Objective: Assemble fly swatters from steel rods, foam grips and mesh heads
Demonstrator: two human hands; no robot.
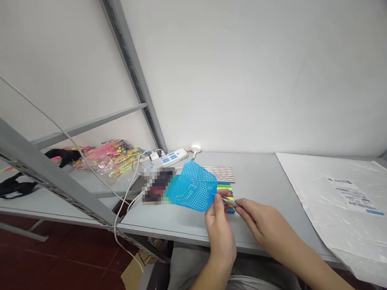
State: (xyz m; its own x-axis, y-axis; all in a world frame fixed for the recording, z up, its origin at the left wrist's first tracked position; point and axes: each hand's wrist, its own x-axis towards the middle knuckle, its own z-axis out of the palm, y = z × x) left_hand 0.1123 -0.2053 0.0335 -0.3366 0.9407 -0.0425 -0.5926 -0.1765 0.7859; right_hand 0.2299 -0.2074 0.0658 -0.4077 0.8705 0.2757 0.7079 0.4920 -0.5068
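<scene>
White wall (241, 66) is rising behind the grey counter (259, 172). White plastic parcel (346, 202) is lying label-up on the counter's right side. Blue perforated paddle (195, 187) is being held over the counter, left of centre. Left hand (221, 233) is pinching the paddle's neck, fingers clamped. Right hand (261, 219) is working just beside it. Power strip (171, 158) is resting behind the paddle; silver rods (225, 173) are lying side by side. Slim metal rod (231, 202) is running from the neck into the right hand's clamped fingers; joint too small to tell.
</scene>
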